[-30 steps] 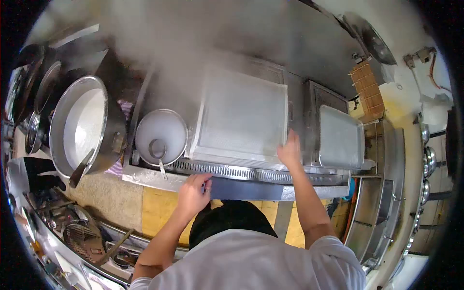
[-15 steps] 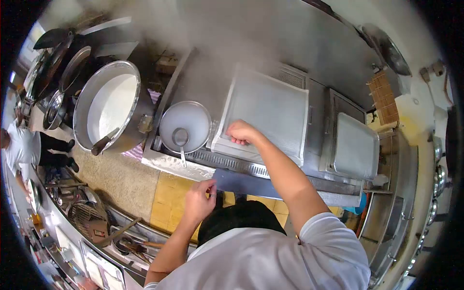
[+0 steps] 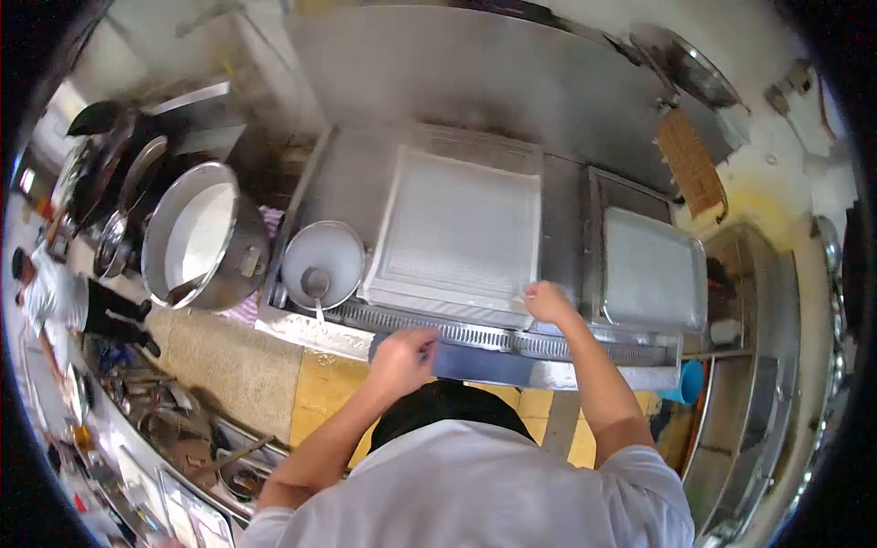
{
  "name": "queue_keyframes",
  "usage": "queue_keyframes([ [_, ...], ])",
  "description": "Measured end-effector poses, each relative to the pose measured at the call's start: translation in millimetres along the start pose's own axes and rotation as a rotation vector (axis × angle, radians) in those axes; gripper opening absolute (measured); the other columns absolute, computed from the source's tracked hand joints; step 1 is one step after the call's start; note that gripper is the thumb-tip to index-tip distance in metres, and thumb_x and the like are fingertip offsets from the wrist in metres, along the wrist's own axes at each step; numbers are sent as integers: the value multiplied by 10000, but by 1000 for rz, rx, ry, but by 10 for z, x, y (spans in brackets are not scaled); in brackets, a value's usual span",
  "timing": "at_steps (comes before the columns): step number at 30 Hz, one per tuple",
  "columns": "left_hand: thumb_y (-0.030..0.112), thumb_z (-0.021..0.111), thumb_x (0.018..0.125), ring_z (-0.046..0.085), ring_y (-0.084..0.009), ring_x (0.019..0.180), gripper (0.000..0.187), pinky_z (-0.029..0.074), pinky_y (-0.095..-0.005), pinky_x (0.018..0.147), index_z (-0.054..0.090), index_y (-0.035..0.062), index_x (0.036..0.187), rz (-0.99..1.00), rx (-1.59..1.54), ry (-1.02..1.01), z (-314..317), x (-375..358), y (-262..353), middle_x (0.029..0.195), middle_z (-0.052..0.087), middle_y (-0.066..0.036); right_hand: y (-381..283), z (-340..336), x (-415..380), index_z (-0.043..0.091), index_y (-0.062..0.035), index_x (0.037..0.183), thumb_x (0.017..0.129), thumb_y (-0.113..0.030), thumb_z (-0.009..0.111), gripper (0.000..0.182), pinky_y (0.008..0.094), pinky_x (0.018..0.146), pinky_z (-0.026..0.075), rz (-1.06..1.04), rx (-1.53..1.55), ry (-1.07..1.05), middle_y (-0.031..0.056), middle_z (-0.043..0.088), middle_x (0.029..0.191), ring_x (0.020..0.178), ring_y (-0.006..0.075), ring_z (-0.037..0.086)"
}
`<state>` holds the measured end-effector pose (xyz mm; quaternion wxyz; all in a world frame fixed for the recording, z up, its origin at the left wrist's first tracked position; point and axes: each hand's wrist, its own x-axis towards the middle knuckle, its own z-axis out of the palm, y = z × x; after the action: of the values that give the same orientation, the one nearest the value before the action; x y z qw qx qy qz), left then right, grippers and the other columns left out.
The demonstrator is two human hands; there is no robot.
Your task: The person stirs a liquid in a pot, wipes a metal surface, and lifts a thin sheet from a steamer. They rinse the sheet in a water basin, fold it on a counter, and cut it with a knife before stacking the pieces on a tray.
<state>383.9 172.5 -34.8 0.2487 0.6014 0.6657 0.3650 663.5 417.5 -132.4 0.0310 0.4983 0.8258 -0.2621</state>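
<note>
A thin white cloth (image 3: 461, 219) lies spread over the square steamer in the middle of the metal counter. My right hand (image 3: 545, 302) is at its front right corner, fingers closed in a pinch on the cloth's edge. Closer to my body, my left hand (image 3: 405, 359) hovers at the counter's front edge with its fingers curled and slightly blurred. Whatever it may hold is hidden. Left of the cloth stands a metal bowl (image 3: 345, 247) of whitish liquid, with a ladle (image 3: 315, 282) resting in it.
A large pot (image 3: 236, 247) of white liquid, with a handled tool in it, stands on the left. At right is a shallow metal tray (image 3: 653, 269). A vent grille (image 3: 475, 336) runs along the counter front. Another person (image 3: 68, 292) stands far left.
My right hand has moved right, from the cloth's left part to its front right corner. The left hand stays near the front edge, still curled. The view has shifted and steam has thinned.
</note>
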Motion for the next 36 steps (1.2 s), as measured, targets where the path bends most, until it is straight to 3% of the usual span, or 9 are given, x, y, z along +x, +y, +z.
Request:
queue_keyframes([
  [4,88,691,785,691,-365,922,298,557,-488,824,721,65,1081,358,95,-194,132,682,742,939,714,-160,11,-25,-164,740,-26,1118,828,-173,647,338,418,921,545,82,250,69,220,728,1108,1046,363,701],
  [6,147,714,734,688,-410,856,262,545,-537,746,712,56,981,460,72,-322,160,1069,1235,857,697,-183,383,244,71,736,-28,1120,840,-166,670,320,415,864,540,-151,185,87,181,726,1043,977,317,692],
  [8,247,735,617,684,-424,700,225,546,-520,618,750,86,774,710,148,-137,505,1497,1622,700,693,-156,280,244,91,725,-7,1089,860,-121,650,266,395,756,528,-214,206,85,140,704,921,842,258,666],
  [9,249,703,671,703,-400,788,245,553,-520,673,759,91,849,703,312,-426,350,1686,1988,797,719,-174,238,248,99,719,4,1073,870,-99,640,241,385,701,523,-248,213,78,119,692,860,775,229,652],
  [13,281,648,806,695,-338,979,276,540,-542,761,774,157,1018,943,589,-540,1290,2744,2820,1054,742,-122,40,285,112,704,29,1029,891,-59,627,180,369,605,509,-305,278,54,89,671,741,648,182,628],
  [23,295,674,826,702,-257,948,235,533,-511,712,789,189,1001,630,782,-489,1488,3025,2284,1023,750,-48,-921,248,-121,689,45,964,894,-84,663,148,388,663,502,-351,468,131,142,676,755,694,246,642],
  [29,221,770,769,731,-219,872,168,556,-427,643,807,189,929,195,860,-359,-822,1686,1370,916,761,-38,-1770,123,-33,680,54,925,896,-99,685,156,399,699,498,-424,527,175,174,680,763,721,284,651],
  [34,202,735,760,734,-381,804,176,592,-477,739,770,60,858,-81,559,-87,-1913,268,85,808,730,-198,-2676,392,228,615,56,778,884,-71,705,189,361,660,499,-362,511,70,140,657,783,742,230,637],
  [36,179,701,778,726,-392,816,169,584,-480,744,762,59,880,-224,455,-26,-2242,-254,-315,827,725,-209,-3504,366,63,635,45,821,888,-71,699,149,376,681,525,-620,516,129,143,670,877,791,239,652],
])
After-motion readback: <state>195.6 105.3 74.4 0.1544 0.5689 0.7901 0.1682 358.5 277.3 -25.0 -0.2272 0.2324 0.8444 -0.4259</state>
